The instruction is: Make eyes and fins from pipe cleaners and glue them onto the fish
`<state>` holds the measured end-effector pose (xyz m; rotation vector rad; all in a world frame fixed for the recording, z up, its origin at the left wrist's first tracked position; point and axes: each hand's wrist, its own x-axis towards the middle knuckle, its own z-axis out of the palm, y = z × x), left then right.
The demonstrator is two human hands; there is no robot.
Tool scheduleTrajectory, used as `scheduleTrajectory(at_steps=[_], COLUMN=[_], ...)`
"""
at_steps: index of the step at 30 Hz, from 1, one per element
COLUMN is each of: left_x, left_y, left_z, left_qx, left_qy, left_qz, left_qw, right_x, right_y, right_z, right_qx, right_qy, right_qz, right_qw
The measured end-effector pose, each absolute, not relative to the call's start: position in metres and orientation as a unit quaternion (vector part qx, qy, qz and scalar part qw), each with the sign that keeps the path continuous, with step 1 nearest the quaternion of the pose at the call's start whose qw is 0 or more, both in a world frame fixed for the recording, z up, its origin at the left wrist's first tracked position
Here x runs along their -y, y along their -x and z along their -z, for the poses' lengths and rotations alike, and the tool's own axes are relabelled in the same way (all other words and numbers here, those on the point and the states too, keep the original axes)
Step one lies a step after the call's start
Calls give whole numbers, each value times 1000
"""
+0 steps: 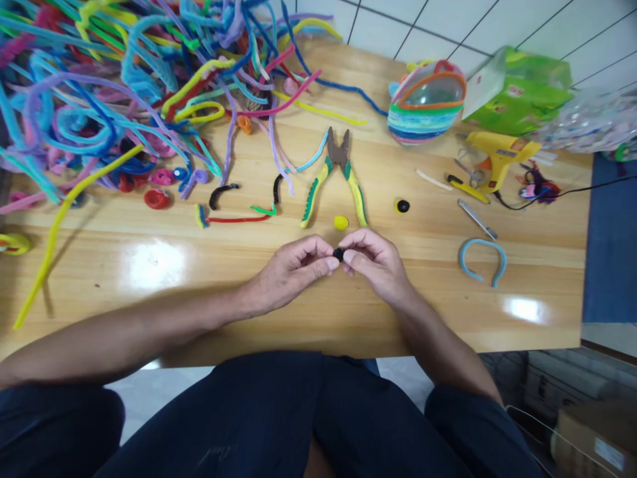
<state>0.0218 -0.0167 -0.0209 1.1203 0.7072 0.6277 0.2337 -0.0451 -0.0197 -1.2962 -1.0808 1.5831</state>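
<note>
White tiles (388,23) beyond a pale wooden tabletop (537,259), with fuzzy stems (139,83) heaped at far left; just in front of spread pliers (339,156), a small black piece (339,255) between left hand (291,272) and right hand (375,265), fingers of both closed on it in a narrow pinch; apparently at the stage of winding or shaping that piece; calling, by judgement, for steady grip from one side and small, careful turns from the other; nearby, a yellow disc (341,222) between the plier handles, untouched.
</note>
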Motion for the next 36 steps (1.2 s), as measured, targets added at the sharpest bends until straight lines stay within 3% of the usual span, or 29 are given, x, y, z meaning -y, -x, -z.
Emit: scheduleTrajectory(at_steps=[14, 26, 36], left_x=[16, 12, 10], left_y=[-27, -26, -26], left_z=[25, 25, 21], left_qx=[-400, -396, -390], left_qy=[-524, -551, -514], left_qz=[-310, -291, -260], left_qw=[685, 674, 718], right_x=[58, 55, 53], right_y=[-223, -225, -230], right_z=[31, 21, 32], right_qx=[532, 641, 518], right_qy=[562, 567, 572], right_qz=[-467, -335, -469], right_qw=[427, 394, 429])
